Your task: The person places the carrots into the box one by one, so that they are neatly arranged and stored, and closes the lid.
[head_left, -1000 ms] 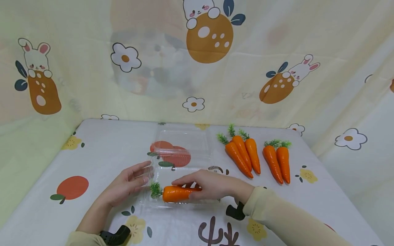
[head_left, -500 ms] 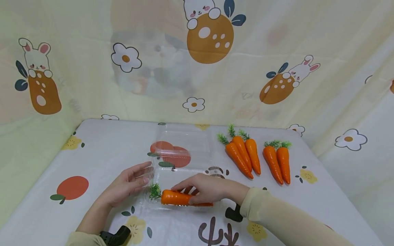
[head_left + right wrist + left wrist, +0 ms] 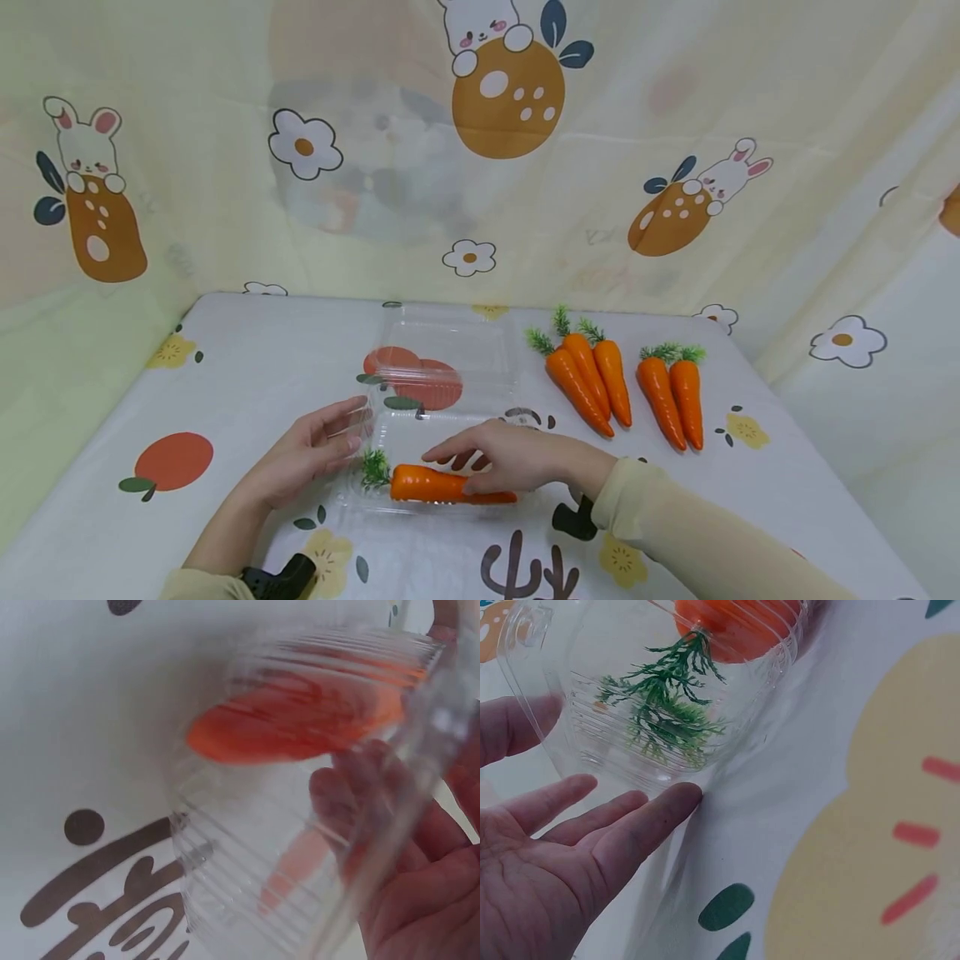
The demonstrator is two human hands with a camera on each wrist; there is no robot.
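Note:
An orange carrot [image 3: 423, 483] with a green leafy top lies along the near side of a clear plastic clamshell box [image 3: 405, 425], its leaves to the left. My right hand [image 3: 517, 458] hovers over the carrot's narrower half, fingers loosely bent and parted from it. In the right wrist view the carrot [image 3: 285, 727] shows through the ribbed clear wall, with the right hand's fingertips close beside it. At the box's left end my left hand [image 3: 315, 446] spreads its fingers. In the left wrist view the left hand's fingertips [image 3: 682, 796] touch or nearly touch the box wall.
The box's clear lid [image 3: 450, 333] lies folded back behind its base. To the right are a group of three carrots [image 3: 581, 379] and a pair of carrots [image 3: 671, 400], leaves pointing away. A printed cloth [image 3: 247, 358] covers the table, and a patterned curtain [image 3: 390, 192] hangs behind.
The carrot has gone down and slightly nearer, into the near side of the box. My right hand's fingers have loosened and lifted off it. The left hand has stayed in place.

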